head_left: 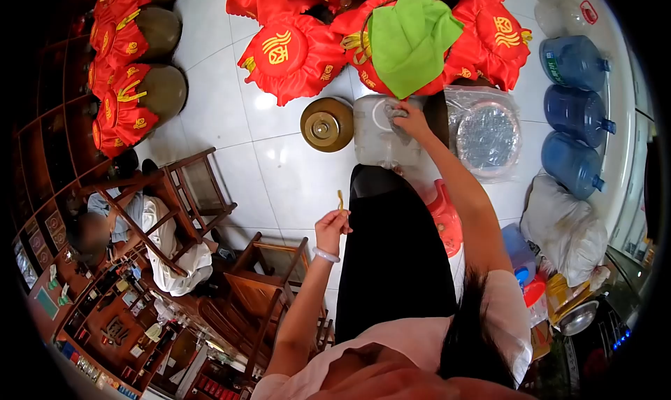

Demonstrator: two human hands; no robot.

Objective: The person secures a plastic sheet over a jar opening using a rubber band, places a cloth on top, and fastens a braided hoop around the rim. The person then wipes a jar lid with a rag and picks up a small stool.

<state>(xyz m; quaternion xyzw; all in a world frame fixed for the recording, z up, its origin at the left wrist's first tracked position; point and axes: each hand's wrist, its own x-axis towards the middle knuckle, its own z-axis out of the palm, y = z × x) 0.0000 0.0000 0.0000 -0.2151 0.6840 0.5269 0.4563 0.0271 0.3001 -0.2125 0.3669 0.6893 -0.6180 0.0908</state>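
Note:
My left hand point(332, 230), with a pale bangle at the wrist, pinches a thin yellow strip point(340, 199) that sticks up from the fingertips. Further forward, my right hand point(413, 119) is closed on a crumpled grey cloth point(396, 112). The cloth presses on top of a translucent whitish plastic container point(372, 148) with a round ring on it. Just left of this container stands a brown glazed round pot point(326, 140). A bright green cloth point(412, 43) lies draped over a red-covered jar point(356, 28) beyond my right hand.
Jars with red cloth covers point(279, 54) crowd the far side, and more line the left. Blue water bottles point(573, 106) stand along the right. A bagged round item point(487, 138) and a red plastic stool point(445, 218) are nearby. Someone sits among wooden chairs point(203, 190) at left.

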